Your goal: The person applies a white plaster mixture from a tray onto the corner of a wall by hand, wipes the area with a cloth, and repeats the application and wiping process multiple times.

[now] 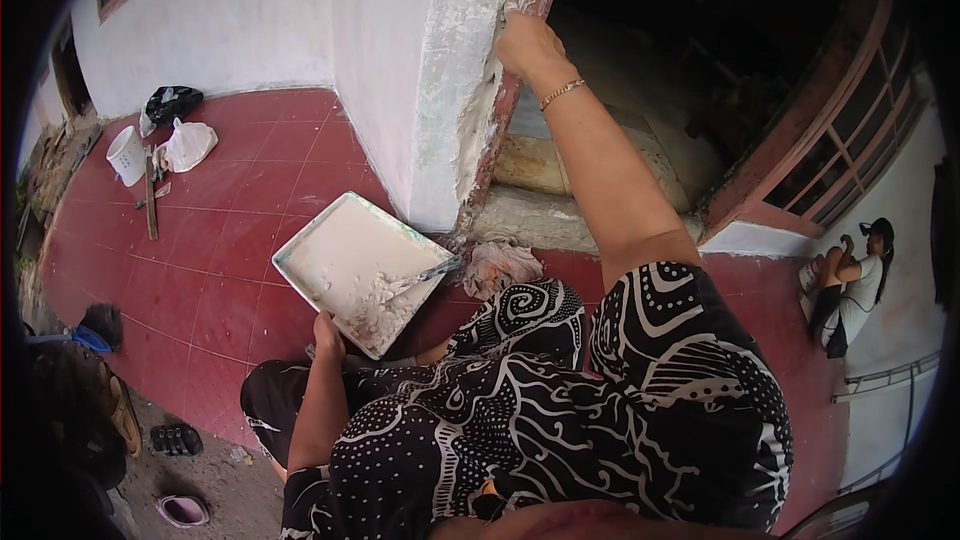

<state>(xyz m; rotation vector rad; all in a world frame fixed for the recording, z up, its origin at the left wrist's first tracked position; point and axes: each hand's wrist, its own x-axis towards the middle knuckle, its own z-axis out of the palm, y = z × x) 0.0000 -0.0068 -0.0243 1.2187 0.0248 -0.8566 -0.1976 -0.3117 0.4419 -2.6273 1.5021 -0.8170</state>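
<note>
A rectangular white tray [309,226] sits tilted near my lap, spread with pale, creamy paste [355,250] that is lumpy towards its near side. My left hand [328,336] grips the tray's near-left edge. A tool with a bluish handle [438,271] rests across the tray's right side, its front end in the paste. My right arm stretches up to the doorway, where my right hand [532,44] is closed against the rough, patchy wall edge [490,90] beside the reddish door frame [505,120]. Whatever its fingers hold is hidden.
A crumpled cloth [502,268] lies by the doorstep [530,220]. On the red tiles at far left are a white bucket [126,156], plastic bags [190,145] and a wooden strip [151,200]. Sandals [176,439] lie lower left. Another person [860,285] sits at right.
</note>
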